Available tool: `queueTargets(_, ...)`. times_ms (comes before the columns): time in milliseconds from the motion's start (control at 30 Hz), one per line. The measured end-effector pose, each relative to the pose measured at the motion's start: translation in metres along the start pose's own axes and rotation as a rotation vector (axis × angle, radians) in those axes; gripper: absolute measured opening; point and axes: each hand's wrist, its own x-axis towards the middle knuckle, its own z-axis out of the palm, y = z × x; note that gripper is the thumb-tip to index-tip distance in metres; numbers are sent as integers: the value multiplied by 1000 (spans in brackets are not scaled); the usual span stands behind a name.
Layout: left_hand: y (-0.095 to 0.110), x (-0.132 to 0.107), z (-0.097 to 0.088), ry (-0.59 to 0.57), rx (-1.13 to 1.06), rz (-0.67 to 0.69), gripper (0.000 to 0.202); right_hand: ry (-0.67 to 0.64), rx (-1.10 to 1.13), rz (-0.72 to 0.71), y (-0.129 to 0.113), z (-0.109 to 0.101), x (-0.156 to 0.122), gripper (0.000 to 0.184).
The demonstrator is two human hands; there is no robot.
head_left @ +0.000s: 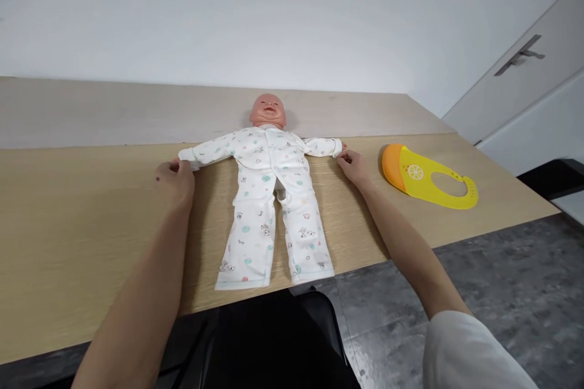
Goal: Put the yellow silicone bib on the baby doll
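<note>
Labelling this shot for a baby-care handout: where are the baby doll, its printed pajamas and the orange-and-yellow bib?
baby doll [267, 110]: head view, on its head.
printed pajamas [269, 161]: head view, on the chest.
orange-and-yellow bib [398, 171]: head view, on the yellow part.

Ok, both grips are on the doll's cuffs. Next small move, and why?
Probably release the right grip from the sleeve cuff and reach for the yellow-and-orange silicone bib. The white printed pyjamas already lie flat with both sleeves spread, and the bib lies just beyond that hand on the table.
</note>
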Motion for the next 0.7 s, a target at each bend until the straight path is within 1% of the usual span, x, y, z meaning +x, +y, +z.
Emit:
queueTargets(133, -7, 5, 5, 18, -69, 21, 30, 1, -11, 1, -2, -1, -1, 18)
queueTargets(300, -11, 10, 9, 25, -101, 73, 26, 7, 7, -31, -4, -1, -3, 18)
queueTargets(433, -7, 8, 6, 23, -88, 97, 21, 1, 23, -21, -5, -1, -3, 16)
queueTargets(567, -3, 4, 2, 17, -70, 74, 16, -5, 0, 0, -6, -2, -2, 15)
queueTargets(700, -1, 3, 2, 2, -98, 57, 10, -4, 3, 4, -5, -1, -2, 15)
